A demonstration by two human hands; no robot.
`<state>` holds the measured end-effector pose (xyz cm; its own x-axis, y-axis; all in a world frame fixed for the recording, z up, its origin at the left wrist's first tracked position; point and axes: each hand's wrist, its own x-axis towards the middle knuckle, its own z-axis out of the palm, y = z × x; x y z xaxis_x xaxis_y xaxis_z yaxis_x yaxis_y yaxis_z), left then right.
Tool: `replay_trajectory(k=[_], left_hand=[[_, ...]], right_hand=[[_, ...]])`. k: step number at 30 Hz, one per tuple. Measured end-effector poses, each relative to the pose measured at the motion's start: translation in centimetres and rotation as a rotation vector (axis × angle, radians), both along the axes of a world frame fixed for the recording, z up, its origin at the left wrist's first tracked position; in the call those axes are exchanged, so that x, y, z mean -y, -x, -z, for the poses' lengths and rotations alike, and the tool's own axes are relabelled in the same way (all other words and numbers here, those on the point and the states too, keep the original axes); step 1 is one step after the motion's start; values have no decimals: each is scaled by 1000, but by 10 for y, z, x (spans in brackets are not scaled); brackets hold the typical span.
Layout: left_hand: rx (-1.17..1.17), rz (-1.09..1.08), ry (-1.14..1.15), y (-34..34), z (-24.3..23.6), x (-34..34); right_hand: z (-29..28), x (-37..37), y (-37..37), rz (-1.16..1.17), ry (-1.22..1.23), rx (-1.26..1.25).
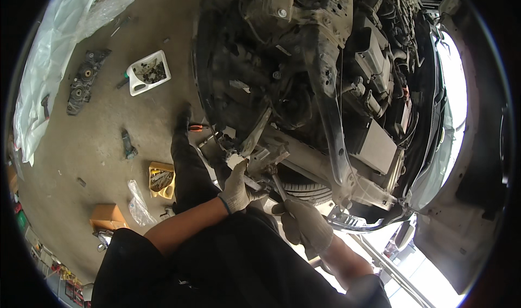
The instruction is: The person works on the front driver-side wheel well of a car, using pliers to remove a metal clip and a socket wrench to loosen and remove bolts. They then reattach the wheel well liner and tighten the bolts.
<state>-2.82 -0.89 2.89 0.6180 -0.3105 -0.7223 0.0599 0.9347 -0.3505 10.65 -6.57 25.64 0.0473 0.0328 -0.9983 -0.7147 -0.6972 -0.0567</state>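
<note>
Working slowly looks like the best way here, since the metal is crowded and has hard edges. The right hand point(305, 225) is wrapped around a long metal bar point(279, 188). The bar slants up to the bent bracket point(270, 157) by the long beam point(305, 157) of the car point(324, 85). The left hand point(235, 193) is to the left of the bar, close to the same metal. Its fingers are curled, but I cannot tell if they grip something or just lean there. The two hands are near each other but apart. Both wear pale gloves, which should help with sharp bits.

To do this well, I think the tip of the bar should sit snug before any big push, so it does not slip. I cannot see the tip clearly, so a close look would be smart. A slow, steady push should be safer than a quick jerk. The left fingers should be out of the bar's way, because a slip could pinch them. The tire point(308, 192) is near the bar too, so knuckles could bump it. More tools lie in the yellow bin point(169, 191) on the floor point(97, 164).
</note>
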Motion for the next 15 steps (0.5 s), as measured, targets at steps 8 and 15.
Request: replay_trajectory(k=[8,15], left_hand=[[-3,-11,52,3,-8,-7],[-105,72,-3,-3,-20,-11]], right_hand=[[-10,-15,-8,119,137,38],[-12,-11,-7,-59,-82,241]])
